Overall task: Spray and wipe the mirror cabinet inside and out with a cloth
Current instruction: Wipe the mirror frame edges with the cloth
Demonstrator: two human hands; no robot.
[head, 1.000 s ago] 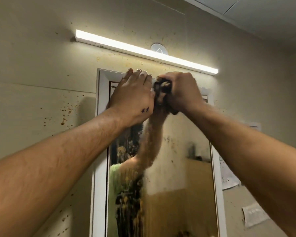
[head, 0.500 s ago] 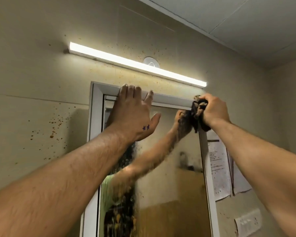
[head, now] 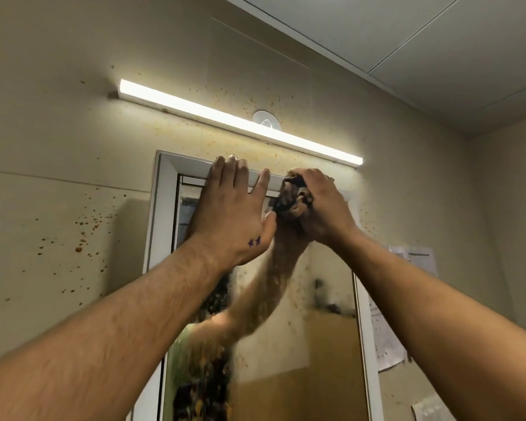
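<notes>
The mirror cabinet [head: 161, 226] has a white frame and a smeared, spattered mirror door [head: 316, 329]. My left hand [head: 228, 214] lies flat against the top of the door, its straight fingers reaching over the upper frame edge. My right hand [head: 319, 208] grips a dark, dirty cloth [head: 286, 197] bunched in its fist and presses it against the top frame, just right of my left hand. The two hands nearly touch. No spray bottle is in view.
A lit tube lamp [head: 240, 123] is mounted on the wall just above the cabinet. Brown spatter marks the wall [head: 82, 235] to the left. Papers [head: 413, 262] hang on the wall to the right of the cabinet.
My right hand has dragged the cloth leftward along the top frame, from the upper right corner back toward my left hand. The left hand has stayed on the top edge.
</notes>
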